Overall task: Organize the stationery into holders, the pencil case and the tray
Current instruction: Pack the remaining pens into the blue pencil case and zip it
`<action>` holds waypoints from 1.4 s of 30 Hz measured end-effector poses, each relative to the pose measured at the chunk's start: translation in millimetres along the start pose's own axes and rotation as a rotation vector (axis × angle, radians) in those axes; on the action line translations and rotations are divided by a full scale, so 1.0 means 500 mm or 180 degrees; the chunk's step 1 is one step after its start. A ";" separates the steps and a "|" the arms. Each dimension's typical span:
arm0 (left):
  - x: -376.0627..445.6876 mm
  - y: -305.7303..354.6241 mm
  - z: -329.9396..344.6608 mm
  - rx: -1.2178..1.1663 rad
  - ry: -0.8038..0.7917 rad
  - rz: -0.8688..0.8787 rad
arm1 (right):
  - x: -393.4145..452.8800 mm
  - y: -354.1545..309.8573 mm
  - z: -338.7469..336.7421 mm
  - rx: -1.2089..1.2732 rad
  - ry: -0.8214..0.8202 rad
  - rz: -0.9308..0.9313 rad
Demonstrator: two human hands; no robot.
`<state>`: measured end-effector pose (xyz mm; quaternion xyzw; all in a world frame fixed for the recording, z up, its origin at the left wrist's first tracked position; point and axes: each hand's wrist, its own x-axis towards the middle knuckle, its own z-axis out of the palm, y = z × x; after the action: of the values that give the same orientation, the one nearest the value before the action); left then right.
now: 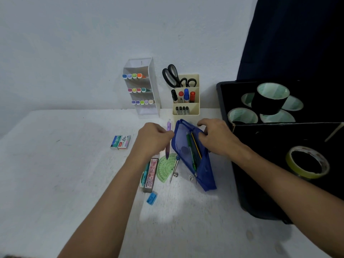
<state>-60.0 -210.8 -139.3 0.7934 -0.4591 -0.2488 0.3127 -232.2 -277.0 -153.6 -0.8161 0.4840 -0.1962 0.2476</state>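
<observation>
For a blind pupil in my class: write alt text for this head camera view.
A left hand holds a purple pen beside an open blue pencil case, which the right hand holds open on a white table. Holders of markers and scissors stand behind.

Two bare forearms reach in from the near edge of the frame, one from the near left and one from the near right, each tapering from a broad forearm to a narrower wrist. No sleeve, cuff or glove covers either arm as far back as the frame shows. The left hand [153,139] and the right hand [216,135] carry no ring, watch, bracelet or band. Knuckles and finger joints show plainly; the fingernails cannot be made out.
</observation>
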 end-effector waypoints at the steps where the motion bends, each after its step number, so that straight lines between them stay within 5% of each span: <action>1: -0.003 0.009 -0.001 -0.0180 -0.0170 -0.0087 | 0.000 0.000 0.000 0.0049 0.0012 0.0002; 6: -0.015 0.030 0.031 -0.0525 -0.0909 -0.0398 | 0.005 0.003 0.009 0.0023 0.0067 0.0028; 22: -0.009 0.009 0.078 -0.0034 -0.0231 0.0292 | 0.003 0.001 0.003 0.0097 0.0005 0.0053; 29: 0.014 -0.042 0.029 0.0157 0.0048 0.0055 | 0.001 0.002 0.012 0.0175 -0.0095 0.0044; 42: -0.013 -0.136 -0.029 0.1378 -0.0551 -0.0492 | 0.000 0.007 0.020 0.0115 -0.0158 -0.0055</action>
<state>-14.0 -175.3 -178.2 0.8505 -0.4647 -0.2347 0.0749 -229.0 -276.4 -163.4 -0.8202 0.4670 -0.1867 0.2726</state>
